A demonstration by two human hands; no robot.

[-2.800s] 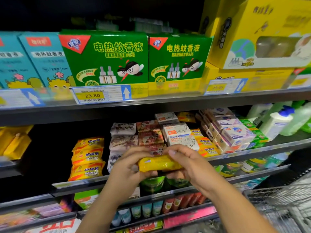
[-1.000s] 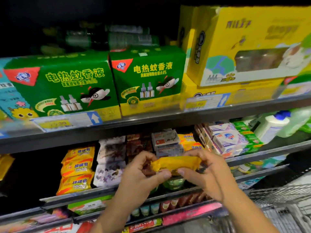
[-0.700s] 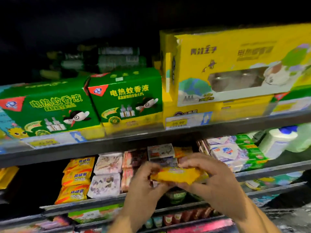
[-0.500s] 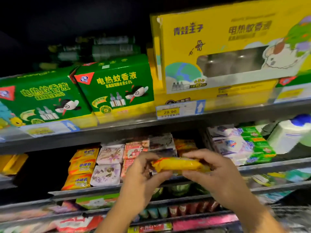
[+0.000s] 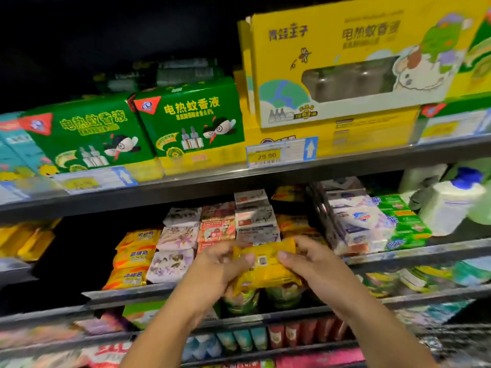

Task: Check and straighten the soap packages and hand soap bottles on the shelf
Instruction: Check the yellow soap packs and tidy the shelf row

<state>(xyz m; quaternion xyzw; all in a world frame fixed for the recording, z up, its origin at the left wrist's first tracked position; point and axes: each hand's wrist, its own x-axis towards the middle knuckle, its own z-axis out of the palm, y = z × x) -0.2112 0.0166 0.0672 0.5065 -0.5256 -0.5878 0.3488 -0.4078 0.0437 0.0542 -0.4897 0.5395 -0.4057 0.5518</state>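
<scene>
Now, yellow soap package (image 5: 265,266): held in the air between both hands, in front of the middle shelf (image 5: 127,294), its printed back with a small square code turned toward the camera.
Left hand (image 5: 220,269): grip closed on the package's left end, thumb on the near face, fingers curled behind.
Right hand (image 5: 310,264): grip closed on the right end in the same way, thumb pressing the near face.
Yellow-orange soap packs (image 5: 132,257): stacked at the left of the shelf row.
Floral white packs (image 5: 175,251): stacked just to the right of the yellow-orange ones.
Pink boxes (image 5: 216,229): next column to the right, partly hidden by the left hand.
White boxes (image 5: 255,221): piled directly behind the held package.
White-and-purple soap packs (image 5: 356,224): leaning stack to the right of the hands.
Green soap packs (image 5: 401,221): touching that stack on its right.
White bottle (image 5: 449,203): blue cap, far right of the shelf, blurred.
Green cartons (image 5: 191,120): side by side on the shelf above.
Yellow carton (image 5: 345,67): large, on the upper shelf to the right of them.
Price tag (image 5: 281,152): on the upper shelf's edge, reads 29.90.
</scene>
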